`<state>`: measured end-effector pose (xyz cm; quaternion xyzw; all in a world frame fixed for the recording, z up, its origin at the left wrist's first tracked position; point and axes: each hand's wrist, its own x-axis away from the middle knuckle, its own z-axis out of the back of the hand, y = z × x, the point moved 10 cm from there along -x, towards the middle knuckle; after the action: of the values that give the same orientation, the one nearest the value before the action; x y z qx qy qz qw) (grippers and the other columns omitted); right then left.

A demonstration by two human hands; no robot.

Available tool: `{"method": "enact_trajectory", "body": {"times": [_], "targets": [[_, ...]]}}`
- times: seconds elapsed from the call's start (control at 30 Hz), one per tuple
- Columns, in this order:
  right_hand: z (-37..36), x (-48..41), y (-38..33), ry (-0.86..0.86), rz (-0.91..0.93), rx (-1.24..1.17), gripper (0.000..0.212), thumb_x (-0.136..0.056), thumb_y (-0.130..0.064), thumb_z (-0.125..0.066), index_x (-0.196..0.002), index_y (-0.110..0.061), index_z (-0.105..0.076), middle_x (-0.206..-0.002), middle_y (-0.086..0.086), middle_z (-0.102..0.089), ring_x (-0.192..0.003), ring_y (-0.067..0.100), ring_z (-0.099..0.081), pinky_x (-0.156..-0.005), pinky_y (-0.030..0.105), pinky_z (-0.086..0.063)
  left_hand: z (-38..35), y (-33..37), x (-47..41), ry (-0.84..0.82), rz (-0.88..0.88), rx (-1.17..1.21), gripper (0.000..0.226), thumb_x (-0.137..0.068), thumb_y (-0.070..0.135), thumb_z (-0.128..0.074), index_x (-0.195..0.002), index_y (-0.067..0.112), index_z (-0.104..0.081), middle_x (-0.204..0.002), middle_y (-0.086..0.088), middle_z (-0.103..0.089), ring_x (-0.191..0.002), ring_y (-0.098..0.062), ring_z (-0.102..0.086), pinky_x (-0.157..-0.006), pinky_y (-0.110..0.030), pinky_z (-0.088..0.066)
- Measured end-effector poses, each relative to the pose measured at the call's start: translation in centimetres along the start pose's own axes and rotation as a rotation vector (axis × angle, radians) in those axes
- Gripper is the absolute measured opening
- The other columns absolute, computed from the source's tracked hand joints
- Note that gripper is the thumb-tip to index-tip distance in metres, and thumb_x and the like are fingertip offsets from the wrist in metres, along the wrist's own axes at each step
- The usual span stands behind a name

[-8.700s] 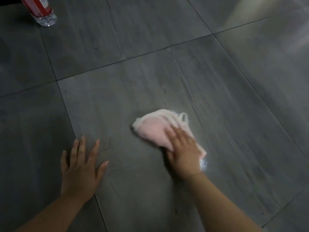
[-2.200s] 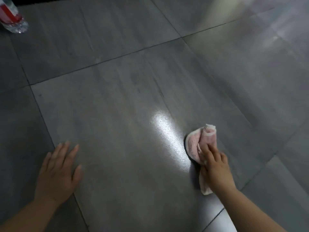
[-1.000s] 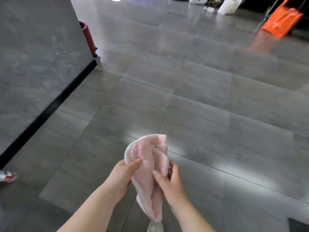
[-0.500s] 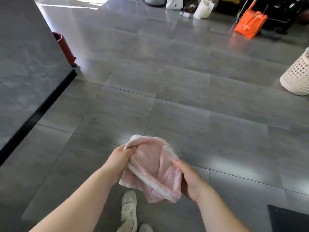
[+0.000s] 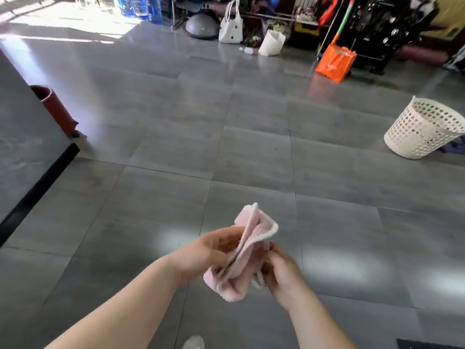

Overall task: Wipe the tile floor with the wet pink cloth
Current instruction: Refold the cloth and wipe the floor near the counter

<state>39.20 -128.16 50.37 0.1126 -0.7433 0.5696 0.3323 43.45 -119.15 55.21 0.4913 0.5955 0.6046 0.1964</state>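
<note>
Strong daylight pours in from the far top left and blows out that corner of the tile floor (image 5: 251,152) to pure white. The rest is lit pretty evenly, with soft hazy glare patches on the tiles near the bottom. The wide-angle lens bends the grout lines (image 5: 151,170) toward the edges. The pink cloth (image 5: 247,250), left hand (image 5: 206,253) and right hand (image 5: 281,273) look slightly soft, and the far clutter (image 5: 302,21) is dim and smeary.

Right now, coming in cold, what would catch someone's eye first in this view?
The pink cloth stands out first, bunched and held above the tile floor by the left hand and the right hand, low in the centre. Next come the bright orange bag by the clutter at the far right, and the white perforated basket on the floor at the right edge.
</note>
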Motion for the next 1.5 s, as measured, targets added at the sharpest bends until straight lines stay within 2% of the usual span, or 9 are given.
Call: {"method": "enact_trajectory", "body": {"times": [0.13, 0.4, 0.6, 0.7, 0.83, 1.0, 1.17, 1.4, 1.5], "targets": [[1.3, -1.7, -1.1, -0.006, -0.006, -0.029, 0.027, -0.089, 0.004, -0.033, -0.080, -0.009, -0.055, -0.054, 0.008, -0.048, -0.039, 0.017, -0.043, -0.045, 0.025, -0.031, 2.2, 1.6, -3.3, 0.258, -0.009, -0.452, 0.044, -0.076, 0.002, -0.052, -0.109, 0.032, -0.057, -0.091, 0.019, -0.062, -0.083, 0.013, -0.057, -0.075, -0.002, -0.042], [10.7, -2.2, -4.4, 0.282, 0.012, 0.119, 0.035, -0.094, -0.006, -0.040, -0.126, -0.019, -0.045, -0.114, -0.003, -0.047, -0.100, 0.013, -0.047, -0.082, 0.028, -0.037, 3.1, 5.4, -6.9, 0.401, 0.042, -0.629, 0.013, -0.079, 0.010, -0.058, -0.085, 0.011, -0.070, -0.067, 0.007, -0.058, -0.066, -0.008, -0.050, -0.055, -0.004, -0.037], [5.7, -2.8, -11.3, -0.158, 0.385, 1.167, 0.065, -0.080, -0.019, -0.066, -0.137, -0.028, -0.037, -0.141, -0.005, -0.040, -0.137, 0.012, -0.026, -0.117, 0.032, -0.009, 0.0, 6.4, -9.7, 0.299, 0.066, -0.701, 0.023, -0.078, 0.011, -0.059, -0.070, 0.032, -0.067, -0.054, 0.016, -0.055, -0.055, 0.005, -0.049, -0.053, -0.006, -0.037], [5.3, -5.0, -10.9, -0.205, 0.337, 1.435, 0.009, -0.086, -0.022, -0.054, -0.092, -0.020, -0.061, -0.087, 0.000, -0.056, -0.106, 0.024, -0.051, -0.097, 0.024, -0.025, -0.1, 5.7, -10.4, 0.336, 0.069, -0.715, 0.015, -0.078, 0.010, -0.060, -0.080, 0.021, -0.069, -0.061, 0.011, -0.055, -0.059, -0.001, -0.048, -0.053, -0.007, -0.036], [6.2, -9.3, -7.8, -0.288, 0.247, 1.435, 0.028, -0.085, -0.016, -0.051, -0.058, -0.019, -0.047, -0.065, -0.003, -0.052, -0.079, 0.024, -0.049, -0.055, 0.029, -0.032, 2.4, 1.9, -11.5, 0.336, 0.164, -0.821, 0.022, -0.077, 0.009, -0.057, -0.088, 0.025, -0.067, -0.067, 0.017, -0.058, -0.061, 0.000, -0.053, -0.052, -0.008, -0.040], [4.7, -19.5, -3.0, -0.179, 0.366, 1.429, 0.020, -0.085, -0.008, -0.047, -0.094, -0.010, -0.065, -0.106, 0.012, -0.066, -0.101, 0.030, -0.058, -0.069, 0.029, -0.037, 10.0, -6.9, -15.9, 0.474, 0.298, -1.088, 0.014, -0.079, 0.008, -0.050, -0.076, 0.013, -0.062, -0.081, -0.004, -0.054, -0.081, -0.023, -0.048, -0.062, -0.025, -0.038], [3.9, -28.4, 0.5, -0.070, 0.493, 1.177, 0.021, -0.081, -0.001, -0.053, -0.094, -0.006, -0.069, -0.084, 0.004, -0.058, -0.083, 0.016, -0.052, -0.063, 0.022, -0.031, 17.3, -13.0, -18.7, 0.730, 0.055, -0.845, 0.021, -0.076, 0.002, -0.059, -0.095, 0.007, -0.067, -0.100, -0.007, -0.063, -0.092, -0.021, -0.054, -0.076, -0.024, -0.038], [6.1, -36.3, 16.9, -0.216, 0.467, 1.306, 0.020, -0.083, -0.010, -0.057, -0.066, -0.021, -0.059, -0.062, -0.008, -0.052, -0.077, 0.021, -0.050, -0.059, 0.027, -0.036, 18.8, -32.0, -23.0, 0.416, 0.096, -0.762, 0.036, -0.081, 0.018, -0.061, -0.063, 0.048, -0.053, -0.059, 0.033, -0.061, -0.059, 0.019, -0.051, -0.058, -0.001, -0.038], [7.8, -40.0, 27.1, -0.310, 0.362, 1.448, 0.022, -0.083, -0.010, -0.053, -0.096, -0.016, -0.069, -0.096, 0.008, -0.070, -0.097, 0.029, -0.060, -0.069, 0.028, -0.043, 18.0, -43.8, -25.3, 0.266, 0.164, -0.782, 0.054, -0.083, 0.010, -0.055, -0.060, 0.059, -0.056, -0.060, 0.047, -0.052, -0.063, 0.020, -0.050, -0.061, -0.002, -0.037]]}}
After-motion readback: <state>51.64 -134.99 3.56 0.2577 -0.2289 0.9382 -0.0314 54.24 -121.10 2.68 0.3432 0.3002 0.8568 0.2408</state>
